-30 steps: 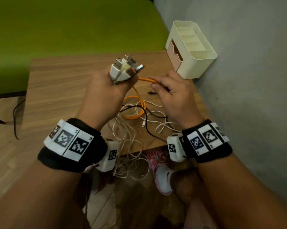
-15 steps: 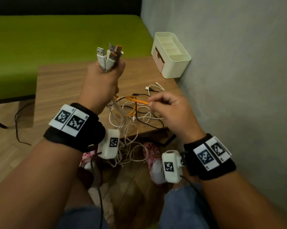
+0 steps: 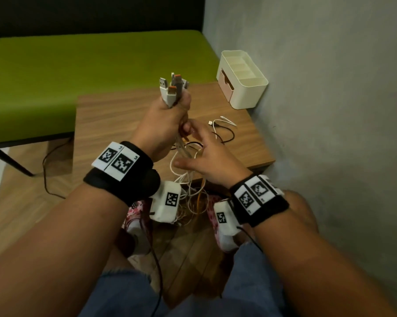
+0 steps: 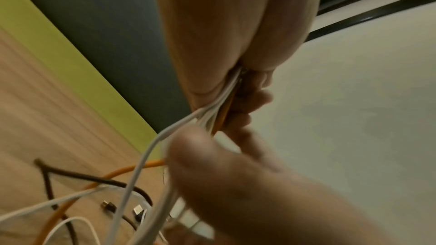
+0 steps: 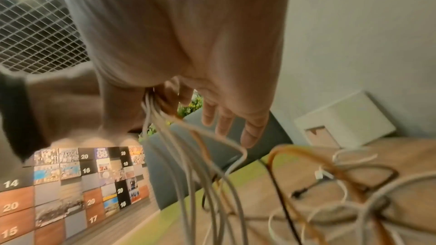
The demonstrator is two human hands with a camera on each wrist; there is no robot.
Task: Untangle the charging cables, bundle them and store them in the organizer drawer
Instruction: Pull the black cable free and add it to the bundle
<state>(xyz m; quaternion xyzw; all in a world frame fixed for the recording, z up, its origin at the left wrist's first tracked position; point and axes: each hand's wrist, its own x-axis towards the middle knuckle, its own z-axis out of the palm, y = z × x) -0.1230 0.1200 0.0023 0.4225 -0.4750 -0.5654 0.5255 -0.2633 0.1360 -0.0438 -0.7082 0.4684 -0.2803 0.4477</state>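
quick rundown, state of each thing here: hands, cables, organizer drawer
left hand: gripping the plug ends of the cable bunch, raised above the table
right hand: open, fingers spread at the strands below the left hand
cable bunch: tangled, hanging off the table edge
organizer: upright by the wall
pink drawer: not fully closed

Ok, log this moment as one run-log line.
left hand: grips cable bundle, plugs up | right hand: open, fingers at strands | organizer drawer: partly open
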